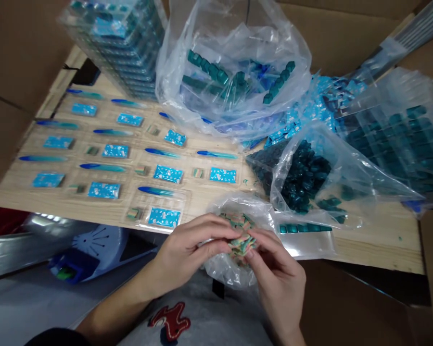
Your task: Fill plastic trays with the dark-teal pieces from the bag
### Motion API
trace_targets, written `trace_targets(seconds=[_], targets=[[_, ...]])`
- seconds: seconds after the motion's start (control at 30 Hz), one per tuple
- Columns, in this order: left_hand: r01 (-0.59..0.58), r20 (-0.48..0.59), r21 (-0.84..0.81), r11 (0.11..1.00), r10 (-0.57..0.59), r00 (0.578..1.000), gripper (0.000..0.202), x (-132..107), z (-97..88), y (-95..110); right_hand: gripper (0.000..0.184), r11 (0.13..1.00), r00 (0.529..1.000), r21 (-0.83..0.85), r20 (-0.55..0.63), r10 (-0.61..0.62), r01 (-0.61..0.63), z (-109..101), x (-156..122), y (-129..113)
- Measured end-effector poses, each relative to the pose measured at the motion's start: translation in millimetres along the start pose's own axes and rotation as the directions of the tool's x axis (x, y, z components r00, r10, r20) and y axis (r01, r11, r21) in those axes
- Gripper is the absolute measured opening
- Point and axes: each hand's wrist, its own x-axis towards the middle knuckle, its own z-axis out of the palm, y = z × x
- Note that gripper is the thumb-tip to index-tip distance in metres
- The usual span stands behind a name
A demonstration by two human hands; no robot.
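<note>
At the table's front edge, my left hand (198, 247) and my right hand (274, 269) meet over an open clear plastic bag (220, 269). The bag holds small striped green-and-pink pieces (238, 219). A few such pieces (242, 244) are between the fingertips of both hands. Each hand is closed in a pinch; my fingers partly hide what they grip. To the left lies a clear plastic tray (184, 204) with a blue pen (156, 191), a striped block (133, 213) and a blue patterned packet (165, 217).
More filled trays lie in rows to the left, by a tall stack of packed trays (130, 57). Behind are a large clear bag (234, 110) of teal strips and a heap of blue packets (310, 108). A bag of dark teal pieces (303, 178) stands right.
</note>
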Motion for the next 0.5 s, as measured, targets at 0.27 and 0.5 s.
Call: trace_targets(seconds=[0.27, 0.5], targets=[[0.046, -0.028, -0.117, 0.992, -0.049, 0.998, 0.015, -0.4, 8.0, -3.8, 0.041, 0.992, 0.992, -0.113, 0.119, -0.039, 0.053, -3.5, 1.5, -1.1], [-0.01, -0.065, 0.009, 1.0, 0.01, 0.998, 0.02, -5.8, 9.0, -5.1, 0.049, 0.952, 0.987, -0.263, 0.078, -0.138, 0.154, -1.3, -2.0, 0.3]])
